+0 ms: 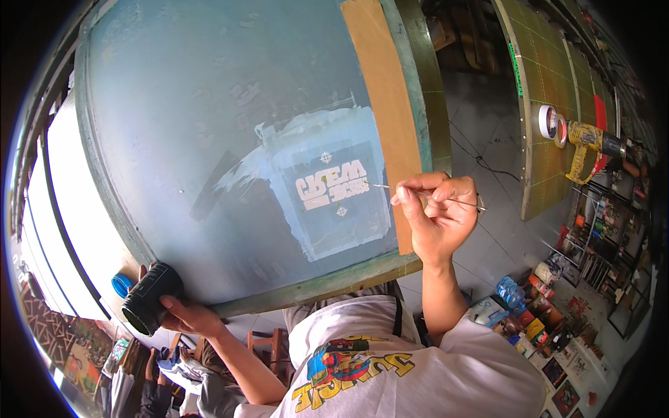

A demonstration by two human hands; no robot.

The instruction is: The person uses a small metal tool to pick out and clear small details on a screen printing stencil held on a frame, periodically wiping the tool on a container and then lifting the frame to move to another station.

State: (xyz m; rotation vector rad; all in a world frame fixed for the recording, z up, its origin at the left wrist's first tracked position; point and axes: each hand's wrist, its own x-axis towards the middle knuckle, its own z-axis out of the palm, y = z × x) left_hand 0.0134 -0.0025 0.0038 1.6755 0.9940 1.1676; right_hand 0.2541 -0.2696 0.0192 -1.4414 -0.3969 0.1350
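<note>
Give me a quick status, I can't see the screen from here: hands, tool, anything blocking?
Right hand pinching thin brush, tip at stencil on screen frame. Left hand gripping black jar at frame's lower corner. Nothing in the way.

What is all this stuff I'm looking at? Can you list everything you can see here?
Printing screen: one, blue-grey mesh in a green frame, tilted up in front of the person.
Tape strip: one, tan, along the screen's right side.
Thin brush: one, pale, tip at the screen's design.
Small jar: one, black, lower left.
Heat gun: one, yellow, on the right table.
Tape rolls: two, beside the heat gun.
Left hand: holds the jar.
Right hand: holds the brush.
</note>
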